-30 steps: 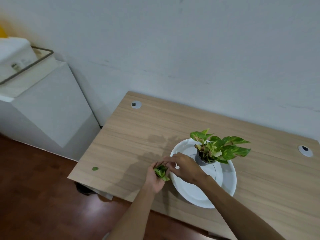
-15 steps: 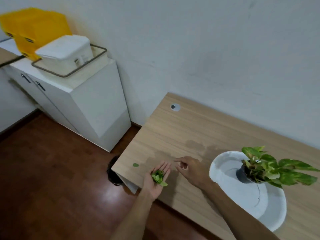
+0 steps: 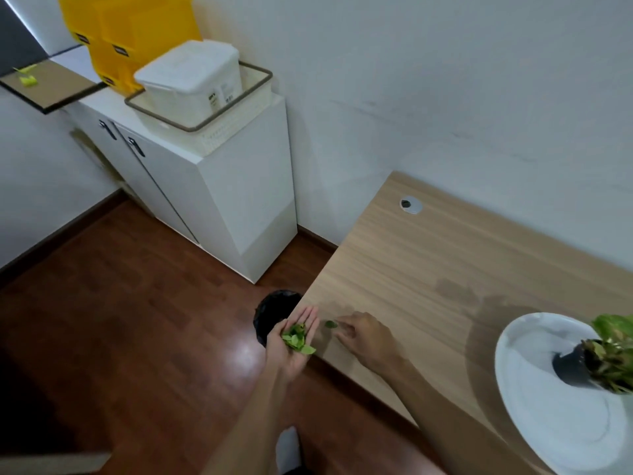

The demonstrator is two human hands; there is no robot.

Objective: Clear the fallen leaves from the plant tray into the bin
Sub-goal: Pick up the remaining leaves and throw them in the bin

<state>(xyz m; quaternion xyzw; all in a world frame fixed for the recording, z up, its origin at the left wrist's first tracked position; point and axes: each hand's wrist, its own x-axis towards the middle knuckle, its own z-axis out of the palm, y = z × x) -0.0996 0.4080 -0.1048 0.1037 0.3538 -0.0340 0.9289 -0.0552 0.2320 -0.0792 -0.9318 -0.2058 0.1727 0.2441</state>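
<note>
The left hand (image 3: 294,341) is cupped palm-up, fingers loosely spread, cradling a small heap of green leaves (image 3: 296,339) at the near left corner of the tabletop (image 3: 428,269). Just to its right, the right hand (image 3: 364,337) lies low over the wood with fingers (image 3: 342,324) extended leftward toward a single stray leaf (image 3: 330,324); whether the fingertips already touch or pinch it cannot be told. That leaf sits between the two hands, nearer the right hand's fingertips, its long axis roughly left to right, so the right hand seems best placed to pick or sweep it into the waiting palm. Directly beyond and slightly left of the left hand, below the tabletop edge, stands the black-lined bin (image 3: 274,317), partly hidden by the corner and the fingers, its inside too dark to read. Far to the right, the white plant tray (image 3: 534,399) with its potted plant (image 3: 609,358) is cut off by the frame, so leftover leaves cannot be ruled out.
</note>
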